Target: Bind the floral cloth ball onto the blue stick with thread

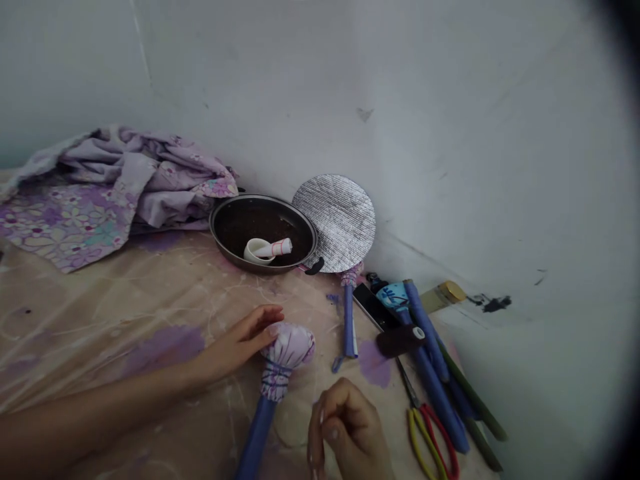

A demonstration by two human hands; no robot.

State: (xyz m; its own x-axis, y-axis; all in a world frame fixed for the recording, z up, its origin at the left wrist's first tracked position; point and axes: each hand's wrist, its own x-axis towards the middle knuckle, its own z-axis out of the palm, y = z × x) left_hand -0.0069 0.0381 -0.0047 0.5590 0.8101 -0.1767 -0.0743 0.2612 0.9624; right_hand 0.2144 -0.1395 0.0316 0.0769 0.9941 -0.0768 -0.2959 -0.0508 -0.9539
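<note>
Far left: heap of purple floral cloth (165, 167) on a patterned sheet (80, 320). Left hand (253, 337) reaches in from the left, fingers extended and loosely apart, thumb resting on the upper left of a gathered cloth bundle (293, 341). Bundle sits at the top of a blue handle (257, 433), near the middle of the view; dark cord (277, 367) wound round its neck. Behind: dark pan (245, 217), holding a white bowl (256, 259) with a rolled white stick (277, 248) leaning in it.

Right hand (350, 427), just right of the bundle and apart from it: fingers curled, thumb close to the forefinger; cannot tell whether anything is pinched. Beyond it, a silver foil disc (340, 220) leans on the wall (475, 167). Then phone (370, 305), dark thread spool (397, 341), scissors (414, 401) with yellow and red handles, blue-wrapped sticks (434, 387), gold-lidded jar (435, 299).
</note>
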